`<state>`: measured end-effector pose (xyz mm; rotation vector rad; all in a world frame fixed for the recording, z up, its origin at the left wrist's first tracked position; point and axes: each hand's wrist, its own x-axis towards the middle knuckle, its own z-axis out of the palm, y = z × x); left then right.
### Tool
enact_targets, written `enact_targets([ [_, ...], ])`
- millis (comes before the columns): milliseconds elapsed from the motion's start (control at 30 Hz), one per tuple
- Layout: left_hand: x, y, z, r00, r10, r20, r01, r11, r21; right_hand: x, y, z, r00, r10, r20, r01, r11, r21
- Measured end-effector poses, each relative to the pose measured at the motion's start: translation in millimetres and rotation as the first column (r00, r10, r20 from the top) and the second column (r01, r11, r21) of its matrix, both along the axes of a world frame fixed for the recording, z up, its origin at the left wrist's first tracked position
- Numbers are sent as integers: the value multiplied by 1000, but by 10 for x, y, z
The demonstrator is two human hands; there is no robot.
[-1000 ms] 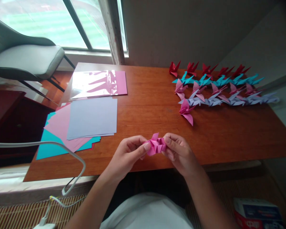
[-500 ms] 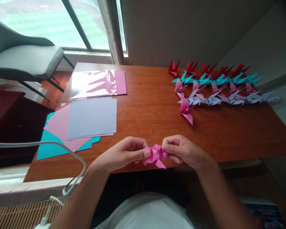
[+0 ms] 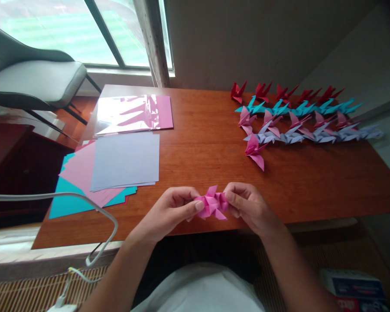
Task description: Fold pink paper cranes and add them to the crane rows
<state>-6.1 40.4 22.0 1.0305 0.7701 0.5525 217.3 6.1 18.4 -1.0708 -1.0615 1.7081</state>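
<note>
Between my two hands, over the table's near edge, is a bright pink folded paper piece [image 3: 212,203] with two pointed flaps, one up and one down. My left hand [image 3: 178,207] pinches its left end between thumb and fingers. At the opposite end my right hand [image 3: 245,201] grips it, thumb on top and fingers curled behind. Beyond my right hand a finished bright pink origami crane [image 3: 255,151] rests on the table. The undersides of the held paper are hidden by my fingers.
Rows of red cranes [image 3: 263,92], turquoise cranes [image 3: 302,108], light pink cranes [image 3: 297,123] and pale lilac cranes [image 3: 292,137] line the wooden table [image 3: 195,156]. Left lie lilac sheets [image 3: 126,160], turquoise sheets [image 3: 68,201] and a clear packet of pink paper [image 3: 164,112]. A white cable [image 3: 107,212] loops nearby.
The pink paper has turned slightly in my hands, and a pointed flap now sticks up at its top. Both hands keep hold of its ends; my right hand has tilted a little.
</note>
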Motion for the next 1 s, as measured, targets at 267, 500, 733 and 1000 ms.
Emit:
enact_targets([
  [267, -31, 47, 37, 996, -84, -38, 85, 996, 22, 97, 48, 122, 969, 84, 234, -129, 974, 187],
  [500, 15, 49, 118, 988, -101, -114, 118, 981, 156, 31, 20, 112, 961, 77, 264, -129, 974, 186],
  [733, 15, 42, 76, 985, -172, 11, 172, 985, -5, 44, 2, 90, 986, 146, 81, -156, 980, 125],
  [1000, 91, -70, -49, 944, -120, 307, 191, 958, -213, -136, -117, -109, 896, 61, -439, -108, 991, -83],
])
